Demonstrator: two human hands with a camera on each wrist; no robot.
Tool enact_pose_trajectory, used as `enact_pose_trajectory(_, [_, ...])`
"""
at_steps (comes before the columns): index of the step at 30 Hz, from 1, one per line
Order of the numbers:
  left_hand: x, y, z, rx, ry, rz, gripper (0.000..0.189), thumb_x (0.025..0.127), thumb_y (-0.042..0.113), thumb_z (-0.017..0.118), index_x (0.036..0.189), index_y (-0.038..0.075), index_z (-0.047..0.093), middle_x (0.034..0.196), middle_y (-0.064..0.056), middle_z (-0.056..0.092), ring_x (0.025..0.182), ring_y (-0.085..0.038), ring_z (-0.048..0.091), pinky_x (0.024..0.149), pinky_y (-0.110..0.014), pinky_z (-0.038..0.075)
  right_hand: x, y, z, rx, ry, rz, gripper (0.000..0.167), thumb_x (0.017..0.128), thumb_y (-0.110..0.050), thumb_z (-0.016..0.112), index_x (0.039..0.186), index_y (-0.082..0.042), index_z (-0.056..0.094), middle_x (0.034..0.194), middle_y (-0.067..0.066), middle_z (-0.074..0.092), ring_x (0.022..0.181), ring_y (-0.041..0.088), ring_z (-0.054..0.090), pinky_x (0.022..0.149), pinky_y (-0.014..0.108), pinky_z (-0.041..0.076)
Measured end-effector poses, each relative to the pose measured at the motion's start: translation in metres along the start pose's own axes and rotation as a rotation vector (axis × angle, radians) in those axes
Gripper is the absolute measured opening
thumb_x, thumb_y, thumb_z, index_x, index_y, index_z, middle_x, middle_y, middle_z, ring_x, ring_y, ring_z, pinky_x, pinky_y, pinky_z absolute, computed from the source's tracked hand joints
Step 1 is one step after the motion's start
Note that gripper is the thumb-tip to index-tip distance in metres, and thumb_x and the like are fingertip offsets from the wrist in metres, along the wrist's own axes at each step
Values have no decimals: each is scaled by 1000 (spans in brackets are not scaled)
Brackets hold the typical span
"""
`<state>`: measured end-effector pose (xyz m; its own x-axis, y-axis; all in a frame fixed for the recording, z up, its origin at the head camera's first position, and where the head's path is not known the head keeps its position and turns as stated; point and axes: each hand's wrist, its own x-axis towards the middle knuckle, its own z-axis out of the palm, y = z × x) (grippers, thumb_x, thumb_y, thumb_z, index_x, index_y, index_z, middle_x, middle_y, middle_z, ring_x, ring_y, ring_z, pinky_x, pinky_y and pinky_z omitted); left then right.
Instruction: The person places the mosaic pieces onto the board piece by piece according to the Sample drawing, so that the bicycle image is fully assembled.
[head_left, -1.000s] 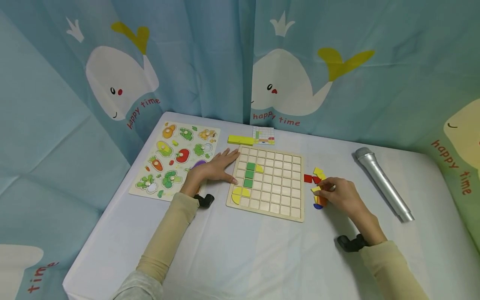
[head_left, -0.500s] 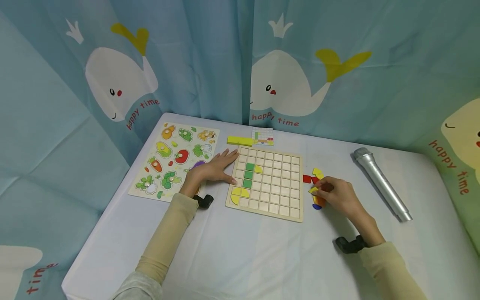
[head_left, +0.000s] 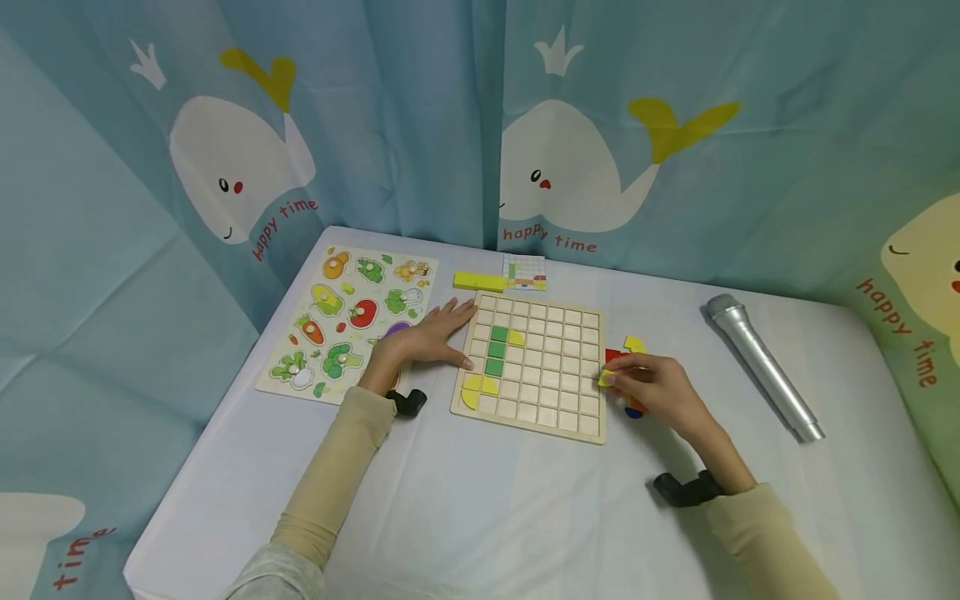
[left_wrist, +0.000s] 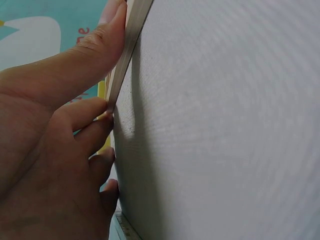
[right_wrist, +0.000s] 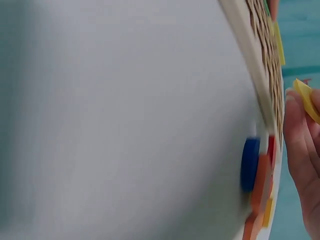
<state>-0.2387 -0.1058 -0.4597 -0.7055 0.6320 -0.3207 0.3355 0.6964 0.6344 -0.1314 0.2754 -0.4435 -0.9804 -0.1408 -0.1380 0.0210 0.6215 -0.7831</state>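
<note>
My left hand (head_left: 429,335) rests along the left side of a wooden grid board (head_left: 551,377), fingers spread, thumb over its rim. In the left wrist view the fingertips touch the board's edge. Between thumb and fingers, my right hand (head_left: 662,387) pinches a small yellow piece (head_left: 605,378) at the board's right rim. Green squares (head_left: 495,350) stand in a column on the grid, with yellow quarter-round pieces (head_left: 471,400) around them. Loose pieces lie under and beside the right hand: red (head_left: 612,355), yellow (head_left: 634,342), blue (right_wrist: 250,164) and orange (right_wrist: 261,185).
A vegetable puzzle board (head_left: 300,350) lies at left, partly under the left forearm. Behind the grid are a yellow bar (head_left: 478,282) and a pattern card (head_left: 525,272). A silver microphone (head_left: 767,367) lies at right; a curtain (head_left: 435,125) hangs behind the table.
My right hand has picked the yellow piece up from the loose pieces and moved left with it to the board's edge. The left hand stays in place.
</note>
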Motion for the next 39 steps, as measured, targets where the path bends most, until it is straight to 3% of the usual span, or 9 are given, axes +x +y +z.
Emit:
enact_pose_trajectory(9, [0,0,0,3,-2,0,107,91,38,79,167,13,8,175,-2,1,161,-25,-10,130,-45,-7,3,-12,19,113,-54,-67,22,94,-7,74,112,5,73,100,18,77,81,17,76,75,26,62])
enact_pose_trajectory(14, [0,-1,0,10,-2,-4,107,91,39,78,167,15,7,175,-1,0,161,-24,-10,131,-44,-7,2,-19,28,128,-93,-62,23,94,-11,75,113,2,74,98,17,77,79,19,73,71,25,60])
enact_pose_trajectory(20, [1,-1,0,6,-2,-4,106,91,39,78,167,14,7,175,-2,1,161,-25,-10,131,-44,-7,3,-24,37,115,-111,-77,23,94,-12,76,113,0,76,99,15,76,81,21,71,67,24,58])
enact_pose_trajectory(32, [-1,0,1,2,-1,-1,105,92,37,77,167,13,8,175,-3,1,161,-26,-10,130,-46,-7,12,-38,62,156,-209,-115,20,97,-6,70,113,5,73,97,17,76,80,21,71,73,24,60])
enact_pose_trajectory(39, [0,-2,2,5,5,5,105,91,38,78,167,13,9,175,-3,1,161,-26,-10,130,-46,-7,17,-49,77,111,-242,-143,16,98,-6,68,111,0,75,98,12,77,80,19,71,74,21,58])
